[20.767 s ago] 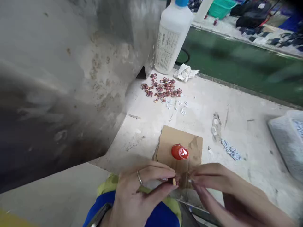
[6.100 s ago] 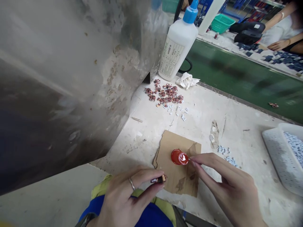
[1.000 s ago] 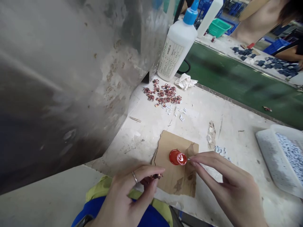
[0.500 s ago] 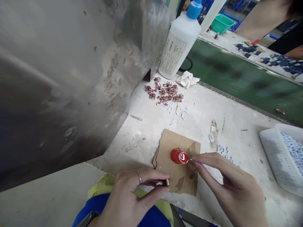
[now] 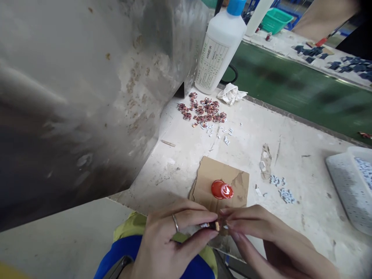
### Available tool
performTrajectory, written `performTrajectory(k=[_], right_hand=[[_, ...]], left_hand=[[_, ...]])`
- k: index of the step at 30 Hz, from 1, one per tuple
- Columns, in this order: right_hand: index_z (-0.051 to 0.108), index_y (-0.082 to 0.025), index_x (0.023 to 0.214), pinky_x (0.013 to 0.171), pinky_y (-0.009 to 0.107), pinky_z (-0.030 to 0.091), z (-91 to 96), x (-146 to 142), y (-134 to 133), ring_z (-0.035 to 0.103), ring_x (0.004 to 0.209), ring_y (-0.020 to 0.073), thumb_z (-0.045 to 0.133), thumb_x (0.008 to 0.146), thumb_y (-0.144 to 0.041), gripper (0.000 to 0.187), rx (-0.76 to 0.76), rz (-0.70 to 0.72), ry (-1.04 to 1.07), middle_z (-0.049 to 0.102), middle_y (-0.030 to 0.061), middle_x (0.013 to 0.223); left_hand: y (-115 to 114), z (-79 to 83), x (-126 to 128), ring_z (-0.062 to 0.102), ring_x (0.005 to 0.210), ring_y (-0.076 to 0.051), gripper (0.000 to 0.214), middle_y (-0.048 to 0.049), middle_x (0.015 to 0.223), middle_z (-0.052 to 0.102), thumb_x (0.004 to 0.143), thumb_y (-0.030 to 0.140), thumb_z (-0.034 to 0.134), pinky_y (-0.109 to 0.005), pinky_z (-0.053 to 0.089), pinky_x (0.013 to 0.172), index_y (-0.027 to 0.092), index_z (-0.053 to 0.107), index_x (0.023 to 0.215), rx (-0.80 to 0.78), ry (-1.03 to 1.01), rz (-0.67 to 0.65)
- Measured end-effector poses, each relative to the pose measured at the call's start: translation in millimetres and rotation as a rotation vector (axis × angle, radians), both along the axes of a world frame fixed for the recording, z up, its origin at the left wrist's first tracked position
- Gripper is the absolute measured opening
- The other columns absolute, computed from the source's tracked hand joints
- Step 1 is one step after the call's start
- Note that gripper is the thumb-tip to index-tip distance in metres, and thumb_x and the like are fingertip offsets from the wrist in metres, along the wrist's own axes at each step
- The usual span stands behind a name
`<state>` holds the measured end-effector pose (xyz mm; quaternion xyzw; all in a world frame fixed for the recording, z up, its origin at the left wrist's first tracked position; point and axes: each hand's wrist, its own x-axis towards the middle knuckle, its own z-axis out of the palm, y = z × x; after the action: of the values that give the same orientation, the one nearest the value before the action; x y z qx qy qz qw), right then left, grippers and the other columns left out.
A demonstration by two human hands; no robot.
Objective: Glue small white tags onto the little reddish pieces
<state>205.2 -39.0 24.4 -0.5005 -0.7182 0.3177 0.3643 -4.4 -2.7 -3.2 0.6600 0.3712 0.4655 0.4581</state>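
My left hand [image 5: 174, 236], with a ring on one finger, pinches a small brown figurine [image 5: 214, 225] that has an orange end and a white part. Close to its right, my right hand [image 5: 270, 236] holds a tiny pale piece [image 5: 226, 226] between thumb and fingertips. The fingers partly cover both items, so I cannot tell whether they touch. Just beyond the hands, a small red cup [image 5: 217, 189] with glossy liquid rests on a piece of cardboard [image 5: 205, 174]. Pale blue-white pieces [image 5: 287, 195] lie in little piles to the right.
Behind are a pile of brown figurines [image 5: 209, 110], a white bottle with blue cap [image 5: 217, 50] and crumpled tissue [image 5: 231, 94]. A white bin [image 5: 343, 186] of pale pieces stands right. A metal wall [image 5: 101, 97] bounds the left. Beyond the green belt [image 5: 285, 85], another person's arm [image 5: 322, 19] shows.
My right hand has moved from beside the red cup down and left to the figurine, carrying the tiny pale piece. A reddish item on the green belt has shifted right.
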Motion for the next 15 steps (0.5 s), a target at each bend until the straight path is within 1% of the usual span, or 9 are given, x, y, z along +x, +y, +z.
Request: performTrajectory(k=[3,9,11,13,15], right_hand=[[0.071,-0.024,0.113,0.076,0.026,0.069,-2.1,-1.9,1.2,0.079,0.1,0.0205,0.066,0.09,0.003,0.036,-0.02,0.0,0.02,0.078,0.005,0.104],[0.07,-0.023,0.112,0.075,0.023,0.068,-3.0,-3.9,2.5,0.079,0.098,0.0185,0.066,0.091,0.001,0.032,-0.004,0.001,-0.011,0.079,0.0048,0.102],[0.071,-0.022,0.112,0.075,0.02,0.068,-2.8,-1.2,1.4,0.08,0.099,0.0184,0.068,0.091,0.0,0.03,0.03,0.027,-0.071,0.079,0.0058,0.103],[0.072,-0.02,0.114,0.076,0.018,0.068,-2.4,1.7,-1.7,0.081,0.099,0.0187,0.07,0.09,-0.002,0.03,0.09,0.055,-0.174,0.08,0.0077,0.108],[0.075,-0.02,0.117,0.08,0.017,0.068,-1.8,3.0,-6.6,0.082,0.097,0.0193,0.071,0.092,-0.007,0.029,0.166,0.041,-0.293,0.081,0.008,0.112]], left_hand=[[-1.4,0.9,0.5,0.078,0.087,-0.008,0.027,0.0012,0.097,0.08,0.085,0.001,0.078,-0.009,0.062,0.084,0.018,0.076,0.105,-0.016,0.013,-0.022],[-2.3,0.1,1.3,0.078,0.086,-0.007,0.027,0.0008,0.097,0.08,0.086,0.003,0.078,-0.008,0.062,0.084,0.018,0.076,0.108,-0.024,0.026,-0.012],[-2.8,-1.0,1.5,0.078,0.085,-0.007,0.024,0.0013,0.095,0.079,0.087,0.005,0.078,-0.009,0.062,0.082,0.019,0.076,0.107,-0.017,0.034,-0.011],[-3.7,-2.4,1.3,0.078,0.083,-0.007,0.021,0.0014,0.093,0.079,0.088,0.008,0.078,-0.008,0.062,0.08,0.019,0.077,0.106,-0.008,0.046,0.003],[-4.9,-3.4,1.1,0.077,0.08,-0.007,0.018,0.0007,0.09,0.079,0.089,0.008,0.078,-0.008,0.062,0.078,0.018,0.077,0.104,0.001,0.058,0.013]])
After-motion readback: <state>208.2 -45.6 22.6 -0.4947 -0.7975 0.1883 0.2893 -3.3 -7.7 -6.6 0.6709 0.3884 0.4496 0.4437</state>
